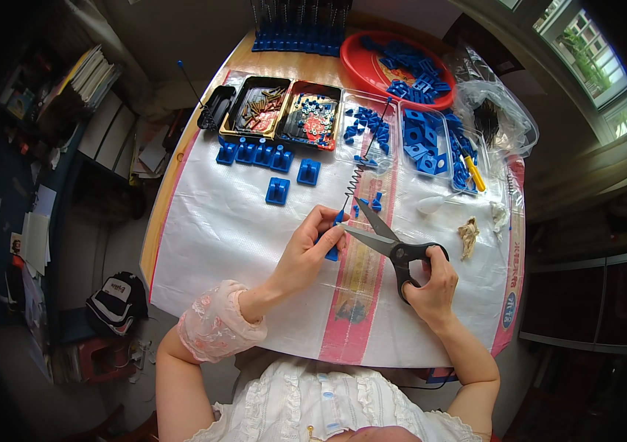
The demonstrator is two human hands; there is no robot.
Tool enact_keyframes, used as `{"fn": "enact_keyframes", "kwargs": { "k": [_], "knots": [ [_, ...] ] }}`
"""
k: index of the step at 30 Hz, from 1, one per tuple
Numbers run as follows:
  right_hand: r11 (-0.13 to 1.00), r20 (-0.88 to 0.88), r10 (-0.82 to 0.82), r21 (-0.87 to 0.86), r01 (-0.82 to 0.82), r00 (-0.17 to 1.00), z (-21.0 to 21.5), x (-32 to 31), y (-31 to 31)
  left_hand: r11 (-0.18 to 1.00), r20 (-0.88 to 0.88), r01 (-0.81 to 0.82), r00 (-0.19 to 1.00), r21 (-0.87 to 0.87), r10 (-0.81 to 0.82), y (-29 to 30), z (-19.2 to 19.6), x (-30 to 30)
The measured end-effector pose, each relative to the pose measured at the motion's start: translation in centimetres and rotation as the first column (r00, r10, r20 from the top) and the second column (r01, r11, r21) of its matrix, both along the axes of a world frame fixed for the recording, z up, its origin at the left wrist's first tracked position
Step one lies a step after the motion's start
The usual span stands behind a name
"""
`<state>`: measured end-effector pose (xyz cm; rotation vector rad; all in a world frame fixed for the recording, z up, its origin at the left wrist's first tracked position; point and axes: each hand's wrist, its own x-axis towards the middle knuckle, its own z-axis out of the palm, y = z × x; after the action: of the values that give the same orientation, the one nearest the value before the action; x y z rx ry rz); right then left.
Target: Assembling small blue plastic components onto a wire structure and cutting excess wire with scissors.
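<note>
While pinching a small blue part [332,247] with spring [354,180] attached in left hand [306,254], right hand [431,283] grips scissors [383,239], blades apart at the fingertips. Could nick fingers, or fling the cut spring toward trays [361,132].

red bowl [367,68], backpack [116,300], stacked papers [94,74]

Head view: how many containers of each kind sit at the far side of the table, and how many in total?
Red round bowl holding blue parts: 1
Black trays, one with brownish screws, one with mixed small parts: 2
Clear trays of blue parts, and: 2
Total: 5
</note>
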<state>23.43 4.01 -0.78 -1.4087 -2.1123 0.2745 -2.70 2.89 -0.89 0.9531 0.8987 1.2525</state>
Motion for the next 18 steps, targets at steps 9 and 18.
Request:
{"fn": "enact_keyframes", "kwargs": {
  "k": [9, 18],
  "knots": [
    [1.000, 0.024, 0.008, 0.007, -0.008, 1.000, 0.09, -0.03, 0.03, 0.999, 0.075, 0.025, 0.997, -0.031, -0.023, 0.02, -0.29, -0.12],
    [0.999, 0.024, 0.003, 0.035, -0.004, 1.000, 0.09, -0.13, 0.03, 0.999, 0.068, 0.023, 0.997, -0.040, -0.020, 0.01, -0.11, -0.07]
  ]
}}
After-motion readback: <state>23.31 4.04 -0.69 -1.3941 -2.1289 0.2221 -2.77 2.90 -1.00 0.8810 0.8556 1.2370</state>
